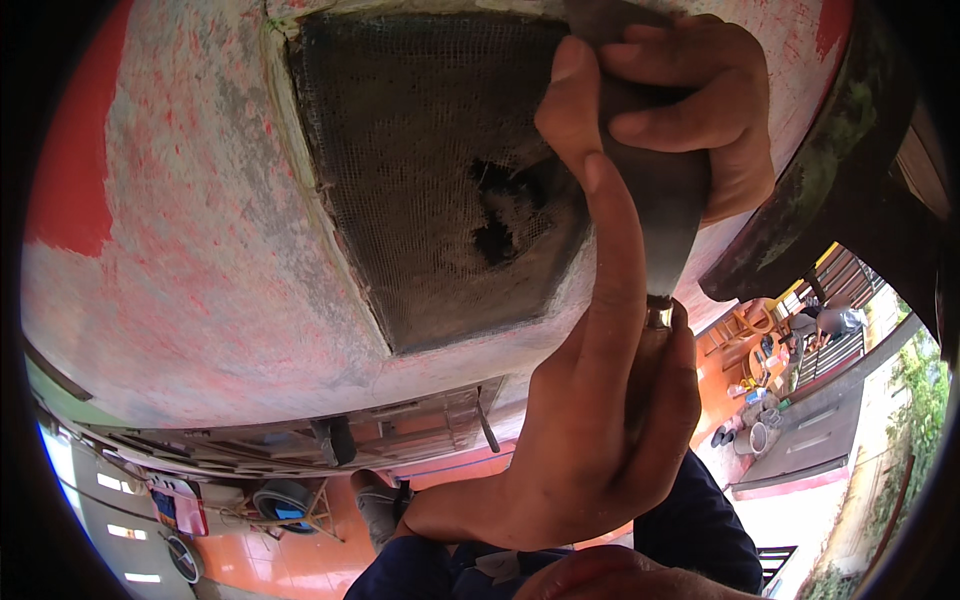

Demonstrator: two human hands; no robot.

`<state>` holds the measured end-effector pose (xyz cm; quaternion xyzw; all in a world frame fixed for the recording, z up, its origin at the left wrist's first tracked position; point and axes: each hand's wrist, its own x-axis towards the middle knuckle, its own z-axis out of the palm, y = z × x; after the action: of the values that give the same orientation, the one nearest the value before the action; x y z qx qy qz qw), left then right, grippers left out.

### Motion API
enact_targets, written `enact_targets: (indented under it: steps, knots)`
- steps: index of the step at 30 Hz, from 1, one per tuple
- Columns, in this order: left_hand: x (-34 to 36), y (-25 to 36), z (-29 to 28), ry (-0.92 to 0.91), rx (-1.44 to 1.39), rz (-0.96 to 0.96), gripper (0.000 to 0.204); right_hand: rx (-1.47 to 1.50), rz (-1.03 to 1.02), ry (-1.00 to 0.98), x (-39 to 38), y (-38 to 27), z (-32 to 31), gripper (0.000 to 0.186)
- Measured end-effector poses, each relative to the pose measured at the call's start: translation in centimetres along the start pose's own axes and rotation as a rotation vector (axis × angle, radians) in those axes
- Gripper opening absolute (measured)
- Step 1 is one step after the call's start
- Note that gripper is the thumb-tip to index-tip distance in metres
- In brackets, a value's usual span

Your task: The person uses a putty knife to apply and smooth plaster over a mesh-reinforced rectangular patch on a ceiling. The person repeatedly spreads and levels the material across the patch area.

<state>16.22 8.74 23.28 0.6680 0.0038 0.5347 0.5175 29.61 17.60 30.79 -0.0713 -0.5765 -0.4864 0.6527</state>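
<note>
My left hand (590, 430), the lower one, closes round the handle of a tool with a broad, dark metal blade (655, 215). A shiny metal collar (660, 316) joins blade to handle, which the fingers mostly hide. One finger lies stretched along the blade's left side. Higher up, my right hand (715, 110) grips the blade near its far end, fingers curled over the right edge. Left of the blade is a dark mesh panel (400, 170) with a ragged hole (497, 215). Its frame (310, 190) is pale and worn.
A whitish surface with red paint patches (200, 220) surrounds the panel. Below is an orange floor (250, 560), with a dark tub (285, 500) at lower left. A round table (766, 360), wooden chairs (738, 325) and a person (835, 320) are at right.
</note>
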Motion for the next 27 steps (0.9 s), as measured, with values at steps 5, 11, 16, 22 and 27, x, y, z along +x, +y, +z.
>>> enact_targets:
  steps: [5,11,16,22,27]
  knots:
    - [0.1,0.9,-0.5,-0.030,-0.059,-0.101,0.080,-0.007,-0.018,-0.023,0.2,0.1,-0.1,0.036]
    - [0.8,0.2,0.2,0.074,-0.033,-0.079,0.078,0.007,-0.014,-0.024,0.5,0.5,0.0,0.035]
    - [0.8,0.7,0.8,0.079,-0.134,-0.111,0.079,-0.020,0.015,-0.035,0.8,1.0,0.1,0.034]
    - [1.1,1.7,1.4,0.152,-0.125,-0.101,0.076,-0.018,0.034,-0.030,1.2,1.1,0.2,0.033]
    - [2.0,2.4,0.8,0.085,-0.040,-0.035,0.072,-0.023,0.034,-0.028,2.0,1.1,0.4,0.033]
